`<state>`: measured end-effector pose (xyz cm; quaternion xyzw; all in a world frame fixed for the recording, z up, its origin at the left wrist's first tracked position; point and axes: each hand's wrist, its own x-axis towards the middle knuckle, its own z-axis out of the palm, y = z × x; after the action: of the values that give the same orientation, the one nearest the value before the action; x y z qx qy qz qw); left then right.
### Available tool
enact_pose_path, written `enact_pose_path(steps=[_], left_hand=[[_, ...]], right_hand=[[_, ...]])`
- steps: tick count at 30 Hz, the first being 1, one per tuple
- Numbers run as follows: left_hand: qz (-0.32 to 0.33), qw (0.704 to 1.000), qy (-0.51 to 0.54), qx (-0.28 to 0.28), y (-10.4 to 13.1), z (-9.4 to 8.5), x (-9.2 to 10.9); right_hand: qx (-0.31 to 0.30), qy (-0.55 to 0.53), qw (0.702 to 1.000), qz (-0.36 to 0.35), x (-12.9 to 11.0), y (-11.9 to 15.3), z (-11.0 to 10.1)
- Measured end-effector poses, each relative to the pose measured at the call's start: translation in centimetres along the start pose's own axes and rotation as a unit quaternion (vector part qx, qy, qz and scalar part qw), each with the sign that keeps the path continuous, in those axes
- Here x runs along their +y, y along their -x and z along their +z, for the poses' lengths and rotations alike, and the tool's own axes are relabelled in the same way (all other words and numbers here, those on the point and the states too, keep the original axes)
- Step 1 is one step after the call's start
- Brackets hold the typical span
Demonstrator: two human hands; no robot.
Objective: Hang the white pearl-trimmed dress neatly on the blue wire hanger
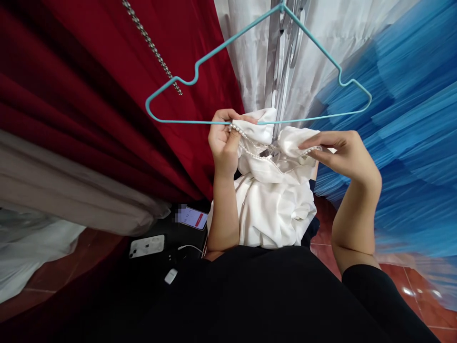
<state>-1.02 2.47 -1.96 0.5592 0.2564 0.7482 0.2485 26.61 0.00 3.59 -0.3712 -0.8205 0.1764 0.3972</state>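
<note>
A white garment [274,205] with strings of small pearls [262,156] lies bunched over my lap, its upper part raised. My left hand [226,136] pinches a pearl-edged fold of it, close to the bottom bar of a light blue hanger [178,122]. The bar passes in front of the left fold. On the other side, my right hand [333,150] has another pearl-edged fold between thumb and fingers, just below the bar. The hanger hangs upright before me, its top at the upper edge of the view.
Red fabric [143,105] hangs at the left, blue tulle [403,114] at the right, and white cloth [246,52] behind a metal stand [278,62]. Two phones [147,246] and a small white case [171,276] lie on a black surface at lower left.
</note>
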Motion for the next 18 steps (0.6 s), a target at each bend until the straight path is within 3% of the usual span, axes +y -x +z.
enact_pose_path(steps=[4, 10, 14, 18], left_hand=[[0.002, 1.000, 0.003, -0.004, 0.3, 0.4, 0.5], [-0.034, 0.998, -0.014, -0.041, 1.1, 0.0, 0.3], [-0.021, 0.992, -0.110, 0.064, 1.4, -3.2, -1.4], [-0.090, 0.957, -0.162, 0.223, 0.9, -7.6, -1.7]], right_hand=[[0.090, 0.000, 0.993, -0.075, -2.2, -2.1, 3.1], [0.163, 0.001, 0.984, -0.071, -0.2, -3.5, 6.1], [0.186, 0.010, 0.981, -0.059, 0.4, -3.5, 6.3], [0.192, 0.018, 0.979, -0.061, 0.4, -3.4, 6.1]])
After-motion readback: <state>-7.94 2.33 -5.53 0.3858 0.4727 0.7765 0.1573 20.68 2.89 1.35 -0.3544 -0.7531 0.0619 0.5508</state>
